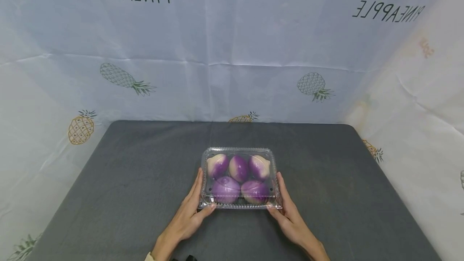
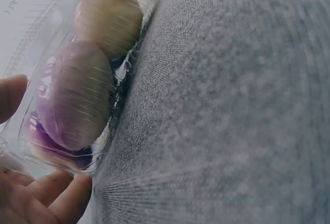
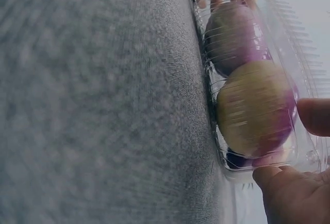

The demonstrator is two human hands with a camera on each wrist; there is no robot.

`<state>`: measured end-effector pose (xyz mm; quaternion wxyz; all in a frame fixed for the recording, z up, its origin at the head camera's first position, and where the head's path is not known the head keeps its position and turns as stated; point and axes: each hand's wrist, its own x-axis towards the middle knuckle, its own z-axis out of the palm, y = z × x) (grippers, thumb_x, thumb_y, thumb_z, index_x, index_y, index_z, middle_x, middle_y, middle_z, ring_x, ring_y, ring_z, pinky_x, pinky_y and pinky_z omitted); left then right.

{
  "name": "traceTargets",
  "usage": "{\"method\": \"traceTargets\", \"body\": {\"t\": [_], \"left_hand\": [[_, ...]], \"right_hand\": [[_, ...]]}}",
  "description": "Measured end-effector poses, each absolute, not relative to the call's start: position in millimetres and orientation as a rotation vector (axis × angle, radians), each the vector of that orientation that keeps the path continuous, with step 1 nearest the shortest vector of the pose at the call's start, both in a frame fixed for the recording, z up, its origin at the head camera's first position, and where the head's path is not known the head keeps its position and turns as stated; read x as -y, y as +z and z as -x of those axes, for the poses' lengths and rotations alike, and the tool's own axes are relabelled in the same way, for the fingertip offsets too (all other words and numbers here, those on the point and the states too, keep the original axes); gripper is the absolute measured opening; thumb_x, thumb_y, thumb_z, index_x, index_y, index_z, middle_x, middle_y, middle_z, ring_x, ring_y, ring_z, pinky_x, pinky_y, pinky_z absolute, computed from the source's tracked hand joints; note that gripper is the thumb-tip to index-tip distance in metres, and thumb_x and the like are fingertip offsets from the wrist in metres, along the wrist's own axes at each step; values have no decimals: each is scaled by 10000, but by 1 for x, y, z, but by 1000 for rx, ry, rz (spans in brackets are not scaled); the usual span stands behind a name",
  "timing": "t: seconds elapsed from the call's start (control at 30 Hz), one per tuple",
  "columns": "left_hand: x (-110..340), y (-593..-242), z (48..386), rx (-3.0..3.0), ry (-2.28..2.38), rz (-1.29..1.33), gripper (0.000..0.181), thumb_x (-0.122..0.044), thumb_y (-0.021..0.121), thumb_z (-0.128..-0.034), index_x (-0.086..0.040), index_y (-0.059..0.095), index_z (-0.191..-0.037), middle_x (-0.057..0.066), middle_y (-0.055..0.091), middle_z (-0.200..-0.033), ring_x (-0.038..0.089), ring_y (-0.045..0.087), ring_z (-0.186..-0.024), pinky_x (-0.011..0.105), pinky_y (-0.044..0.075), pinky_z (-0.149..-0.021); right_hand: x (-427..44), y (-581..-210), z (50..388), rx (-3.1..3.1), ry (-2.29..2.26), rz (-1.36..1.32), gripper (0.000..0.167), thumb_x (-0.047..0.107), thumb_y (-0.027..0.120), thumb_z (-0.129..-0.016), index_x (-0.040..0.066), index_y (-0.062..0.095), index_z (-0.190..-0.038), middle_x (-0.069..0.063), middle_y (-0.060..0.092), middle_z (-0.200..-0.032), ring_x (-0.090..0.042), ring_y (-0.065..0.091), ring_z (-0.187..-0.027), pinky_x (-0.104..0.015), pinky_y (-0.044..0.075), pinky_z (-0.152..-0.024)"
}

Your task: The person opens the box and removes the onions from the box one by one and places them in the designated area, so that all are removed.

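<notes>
Head view: parted left fingers (image 1: 195, 185) and right fingers (image 1: 284, 191) grip the box (image 1: 237, 205).

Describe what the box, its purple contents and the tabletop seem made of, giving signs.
Box: likely clear, glossy plastic; transparent, ribbed.
Purple contents: vegetable skin or plastic imitation, unclear; glossy with bright highlights.
Tabletop: probably matte fabric; woven-looking grain.

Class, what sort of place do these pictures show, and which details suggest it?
Probably a makeshift filming or demonstration corner: pineapple-print cloth hangs behind and beside a dark grey table, and the left hand and right hand hold a clear plastic box of purple-and-white items there.
</notes>
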<state>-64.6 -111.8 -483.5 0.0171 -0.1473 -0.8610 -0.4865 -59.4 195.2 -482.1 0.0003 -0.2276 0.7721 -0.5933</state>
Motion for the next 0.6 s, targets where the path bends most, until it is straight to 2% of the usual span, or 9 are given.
{"method": "traceTargets", "body": {"t": [0.13,0.23,0.47,0.6], "left_hand": [[113,-483,64,2690,-1463,472,923,-295,620,-976,-112,23,-1657,208,94,-1721,424,194,-1556,39,8,-1138],[114,-483,63,2702,-1456,499,904,-298,600,-995,-100,13,-1655,198,86,-1724,406,187,-1557,25,7,-1142],[117,-483,64,2713,-1496,537,893,-273,582,-1009,-108,-12,-1654,157,43,-1737,378,146,-1563,-13,-3,-1143],[118,-482,64,2730,-1503,534,870,-270,563,-1024,-116,-16,-1654,124,25,-1743,369,144,-1565,-11,3,-1136]], "right_hand": [[-195,-483,60,-2456,-1857,737,832,-65,521,-998,47,11,-1646,-387,-102,-1641,194,19,-1500,0,116,-1143],[-197,-483,60,-2455,-1852,769,816,-79,511,-997,25,21,-1641,-389,-97,-1641,175,17,-1513,-2,110,-1150],[-200,-481,61,-2452,-1780,777,834,-65,503,-1005,61,-13,-1647,-351,-112,-1662,175,-24,-1513,9,83,-1144],[-201,-480,61,-2457,-1750,783,812,-52,495,-1018,58,-8,-1647,-338,-88,-1671,163,3,-1516,-5,90,-1152]]}}
